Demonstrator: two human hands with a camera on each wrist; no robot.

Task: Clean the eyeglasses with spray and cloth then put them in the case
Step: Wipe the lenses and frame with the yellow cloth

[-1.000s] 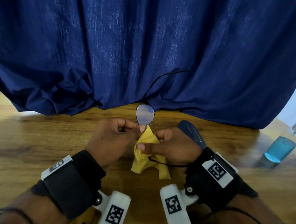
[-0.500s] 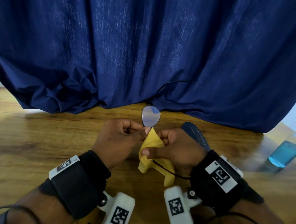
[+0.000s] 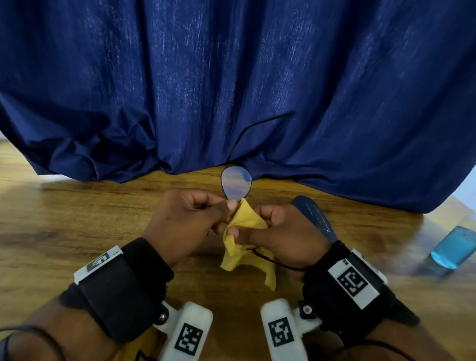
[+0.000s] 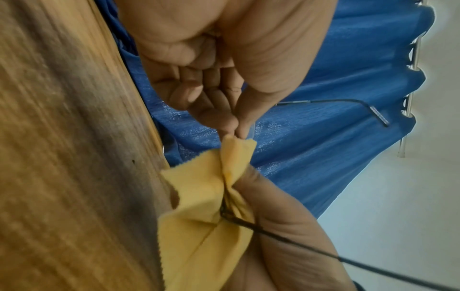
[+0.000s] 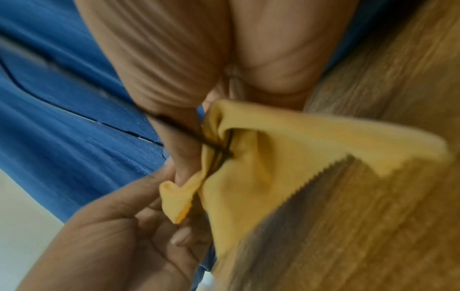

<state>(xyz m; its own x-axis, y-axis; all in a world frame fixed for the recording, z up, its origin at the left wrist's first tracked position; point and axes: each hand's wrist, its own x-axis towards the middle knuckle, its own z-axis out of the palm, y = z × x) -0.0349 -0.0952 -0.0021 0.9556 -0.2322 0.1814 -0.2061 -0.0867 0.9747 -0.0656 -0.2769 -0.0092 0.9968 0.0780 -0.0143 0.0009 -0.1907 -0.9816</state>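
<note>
Behind wooden table [image 3: 63,226] — blue curtain [image 3: 237,70], pale wall [image 4: 398,216].

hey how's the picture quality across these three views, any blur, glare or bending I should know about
Head view: wide-angle bending bows the blue curtain, the bare lens of the eyeglasses shines pale, and the spray bottle smears at the edge. Left wrist view: the yellow cloth is fairly sharp, the table streaked. Right wrist view: soft and motion-blurred throughout.

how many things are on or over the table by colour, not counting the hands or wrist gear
yellow: 1, the cloth held by the right hand
black-framed: 1, the eyeglasses held by the left hand
dark blue: 1, the case
light blue: 1, the spray bottle
total: 4
</note>
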